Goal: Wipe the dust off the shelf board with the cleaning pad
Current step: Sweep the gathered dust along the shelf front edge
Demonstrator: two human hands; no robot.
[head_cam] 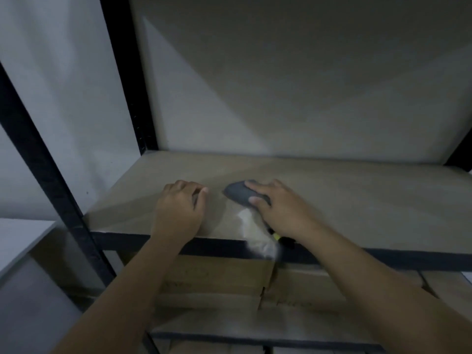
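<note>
Near the middle of the frame the right hand (283, 210) grips a dark grey cleaning pad (241, 194), fingers and thumb curled round it, the pad lying flat on the tan shelf board (370, 200). A pale blurred streak trails from under that hand toward the board's front edge. Left of the pad, apart from it, the left hand (180, 210) rests on the board with fingers curled under, holding nothing. Cardboard boxes (217, 277) sit on the level below, and a black upright post (127, 72) rises at upper left
</note>
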